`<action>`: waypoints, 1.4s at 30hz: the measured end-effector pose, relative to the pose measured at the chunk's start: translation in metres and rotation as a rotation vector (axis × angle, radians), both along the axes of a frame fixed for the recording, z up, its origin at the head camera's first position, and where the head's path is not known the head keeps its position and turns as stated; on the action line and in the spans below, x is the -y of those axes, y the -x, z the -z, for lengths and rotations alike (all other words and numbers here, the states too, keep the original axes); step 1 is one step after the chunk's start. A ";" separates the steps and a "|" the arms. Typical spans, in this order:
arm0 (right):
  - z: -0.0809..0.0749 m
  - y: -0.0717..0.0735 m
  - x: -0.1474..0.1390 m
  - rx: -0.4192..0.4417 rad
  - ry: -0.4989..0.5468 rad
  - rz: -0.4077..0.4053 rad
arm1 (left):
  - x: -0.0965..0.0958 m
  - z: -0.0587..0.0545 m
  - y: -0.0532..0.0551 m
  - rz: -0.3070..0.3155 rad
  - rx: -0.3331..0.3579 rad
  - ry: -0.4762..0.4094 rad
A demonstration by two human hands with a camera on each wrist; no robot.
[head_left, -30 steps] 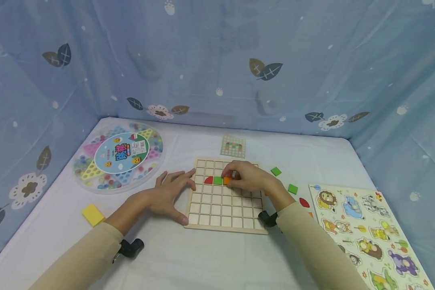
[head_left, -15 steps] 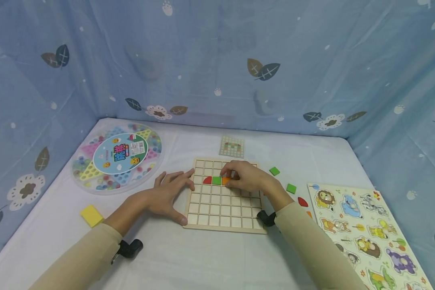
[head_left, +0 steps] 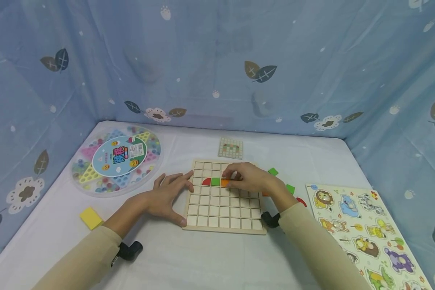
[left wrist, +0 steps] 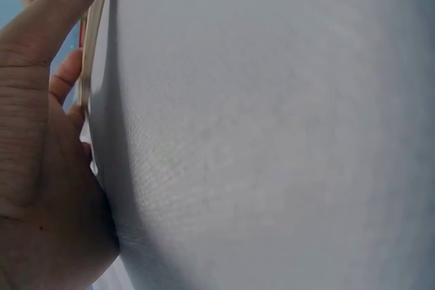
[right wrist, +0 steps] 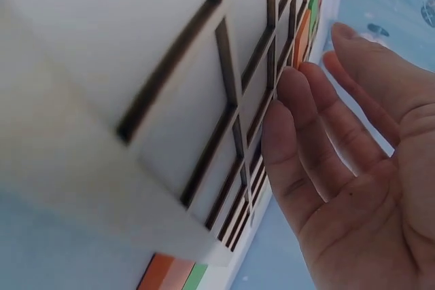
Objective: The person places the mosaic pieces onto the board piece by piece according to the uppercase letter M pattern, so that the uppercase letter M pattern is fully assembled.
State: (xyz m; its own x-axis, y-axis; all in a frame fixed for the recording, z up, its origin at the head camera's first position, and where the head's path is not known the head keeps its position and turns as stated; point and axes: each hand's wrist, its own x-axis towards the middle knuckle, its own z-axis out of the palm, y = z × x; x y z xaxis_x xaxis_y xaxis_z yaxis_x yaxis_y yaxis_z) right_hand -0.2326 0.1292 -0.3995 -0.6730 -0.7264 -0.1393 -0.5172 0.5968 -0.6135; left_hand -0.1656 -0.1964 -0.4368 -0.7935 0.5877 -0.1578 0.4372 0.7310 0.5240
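A wooden grid board [head_left: 224, 231] lies in the middle of the white table. In one row sit a red quarter-round tile [head_left: 207, 182], a green square tile [head_left: 215, 182] and an orange tile [head_left: 224, 183], side by side. My left hand [head_left: 166, 200] rests at the board's left edge, fingers spread, thumb at the near corner. Over the upper part of the board, my right hand [head_left: 248, 177] has its fingertips at the orange tile. The right wrist view shows that hand's fingers loosely bent beside the orange tile [right wrist: 302, 35], the thumb apart from them.
Behind the board lies a small pattern card [head_left: 230, 148]. Loose green tiles [head_left: 290, 188] and a red piece [head_left: 301, 201] lie to the right, near an animal puzzle board [head_left: 364, 231]. At left are a round game box [head_left: 119, 156] and a yellow block [head_left: 91, 218].
My right hand has shifted slightly right over the board, and more of the orange tile shows. The left hand stays at the board's edge. The head view has shifted a little.
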 end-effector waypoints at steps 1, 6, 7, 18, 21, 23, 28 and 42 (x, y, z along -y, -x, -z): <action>-0.001 -0.001 -0.001 0.005 0.008 -0.003 | 0.000 -0.002 0.000 0.001 0.006 0.007; -0.004 -0.004 -0.010 0.002 0.043 0.000 | -0.001 -0.004 0.000 0.004 0.013 0.023; -0.005 -0.004 -0.013 0.001 0.051 0.005 | -0.001 -0.004 0.000 0.004 0.014 0.025; -0.007 -0.004 -0.037 -0.023 0.073 0.047 | 0.001 -0.001 0.001 0.004 0.016 0.029; -0.007 -0.005 -0.043 -0.031 0.072 0.055 | 0.001 -0.001 0.001 0.006 0.013 0.025; -0.006 -0.004 -0.047 -0.035 0.077 0.052 | 0.001 -0.001 0.002 0.007 0.013 0.030; -0.004 -0.005 -0.055 -0.039 0.075 0.073 | 0.001 -0.003 0.001 0.003 0.014 0.032; -0.006 -0.008 -0.081 -0.075 0.025 0.128 | 0.002 -0.004 0.000 0.007 0.010 0.023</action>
